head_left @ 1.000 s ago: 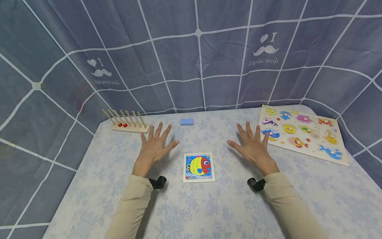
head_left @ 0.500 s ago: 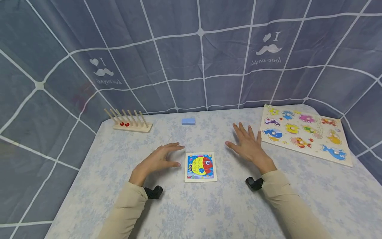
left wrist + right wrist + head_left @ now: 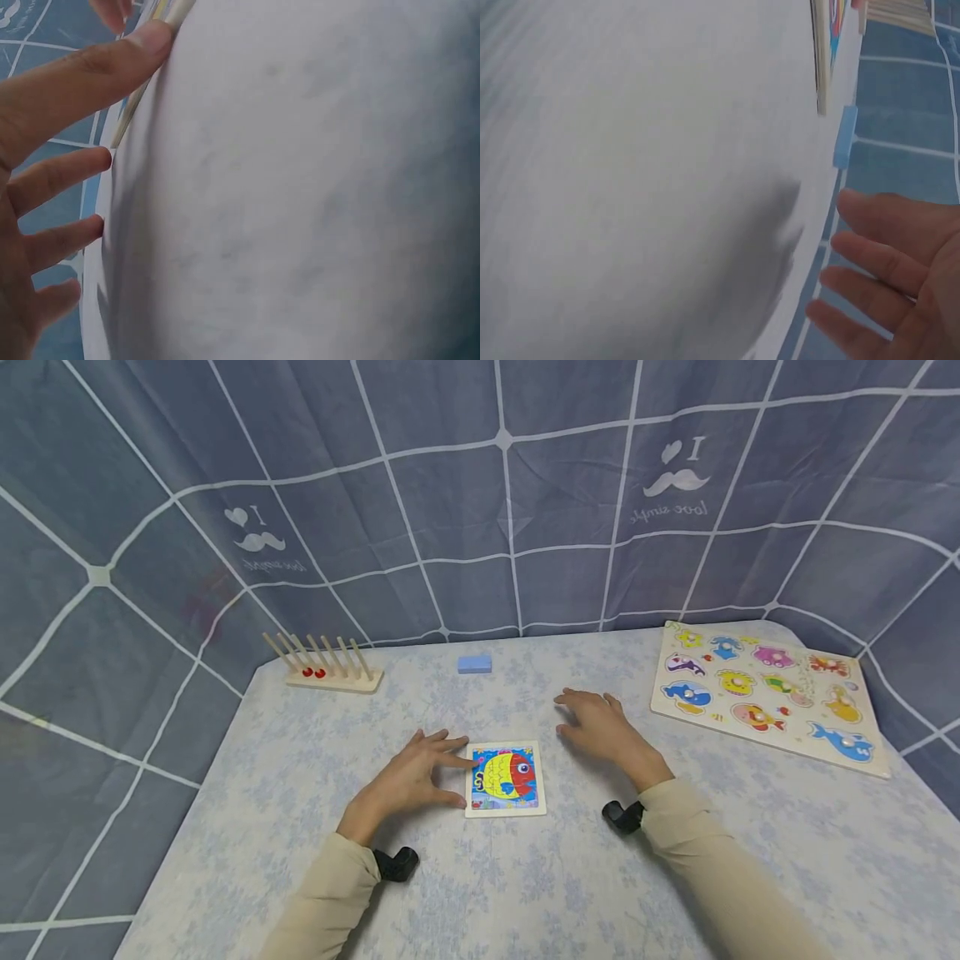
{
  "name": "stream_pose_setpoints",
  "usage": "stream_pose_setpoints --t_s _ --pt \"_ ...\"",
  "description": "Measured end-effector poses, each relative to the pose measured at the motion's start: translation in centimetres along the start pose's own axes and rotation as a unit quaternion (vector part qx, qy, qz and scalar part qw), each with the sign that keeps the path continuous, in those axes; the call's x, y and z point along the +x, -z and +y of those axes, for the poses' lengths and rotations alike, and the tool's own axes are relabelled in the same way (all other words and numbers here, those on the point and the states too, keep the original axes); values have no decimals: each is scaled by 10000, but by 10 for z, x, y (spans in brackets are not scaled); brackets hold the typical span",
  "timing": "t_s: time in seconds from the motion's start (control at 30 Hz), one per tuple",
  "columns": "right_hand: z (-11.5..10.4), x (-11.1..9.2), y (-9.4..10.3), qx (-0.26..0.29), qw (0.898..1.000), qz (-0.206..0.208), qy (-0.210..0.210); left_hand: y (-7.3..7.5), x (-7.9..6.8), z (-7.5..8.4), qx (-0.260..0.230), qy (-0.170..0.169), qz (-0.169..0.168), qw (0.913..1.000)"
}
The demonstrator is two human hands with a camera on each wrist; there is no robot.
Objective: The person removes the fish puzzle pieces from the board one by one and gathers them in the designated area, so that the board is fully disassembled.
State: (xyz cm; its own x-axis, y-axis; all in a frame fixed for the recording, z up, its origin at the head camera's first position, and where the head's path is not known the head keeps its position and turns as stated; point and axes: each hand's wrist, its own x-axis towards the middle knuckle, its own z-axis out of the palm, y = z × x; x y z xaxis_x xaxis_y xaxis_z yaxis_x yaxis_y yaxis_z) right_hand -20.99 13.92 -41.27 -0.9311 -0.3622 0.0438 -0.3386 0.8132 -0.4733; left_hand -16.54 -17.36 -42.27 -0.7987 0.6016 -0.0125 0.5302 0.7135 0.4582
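Note:
A small square jigsaw puzzle of a yellow and red fish (image 3: 506, 779) lies in its pale frame on the table. At its left edge, my left hand (image 3: 405, 785) reaches in with thumb and index finger spread; the thumb touches the frame near the lower left corner. In the left wrist view the thumb (image 3: 154, 41) lies against the puzzle's edge, the other fingers apart from one another. My right hand (image 3: 603, 735) hovers right of the puzzle, touching nothing, with fingers loosely bent. The right wrist view shows its fingers (image 3: 870, 292) relaxed and holding nothing.
A wooden peg stand (image 3: 333, 681) with two red beads stands at the back left. Behind the puzzle lies a blue block (image 3: 475, 665). A sea-animal knob puzzle board (image 3: 765, 693) leans at the right. A grey curtain (image 3: 450, 510) with white lines hangs behind the table.
My left hand has turned and moved right and down to the puzzle's left edge. My right hand has shifted left toward the puzzle, its fingers now bent rather than spread.

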Motion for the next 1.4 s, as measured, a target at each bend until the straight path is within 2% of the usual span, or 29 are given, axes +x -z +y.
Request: stream_pose_setpoints --t_s 0.23,0.4,0.63,0.77,1.03,1.4 --pt "-23 7 -11 608 9961 -491 399 -3 -2 4 277 -38 51 9996" --pt "-45 11 -22 909 9908 -911 428 -2 -3 8 14 0 -106 9999" --pt "-74 17 -32 523 9929 -960 461 -1 -4 9 -113 -40 -280 9995" --pt "-86 19 -36 565 9899 -1172 569 0 -4 8 -184 -49 -323 9993" --pt "-96 26 -38 256 9856 -1571 576 2 -4 9 -311 58 -480 9983" --pt "-108 34 -35 -398 9780 -1932 672 3 -3 11 -257 151 -467 9985"
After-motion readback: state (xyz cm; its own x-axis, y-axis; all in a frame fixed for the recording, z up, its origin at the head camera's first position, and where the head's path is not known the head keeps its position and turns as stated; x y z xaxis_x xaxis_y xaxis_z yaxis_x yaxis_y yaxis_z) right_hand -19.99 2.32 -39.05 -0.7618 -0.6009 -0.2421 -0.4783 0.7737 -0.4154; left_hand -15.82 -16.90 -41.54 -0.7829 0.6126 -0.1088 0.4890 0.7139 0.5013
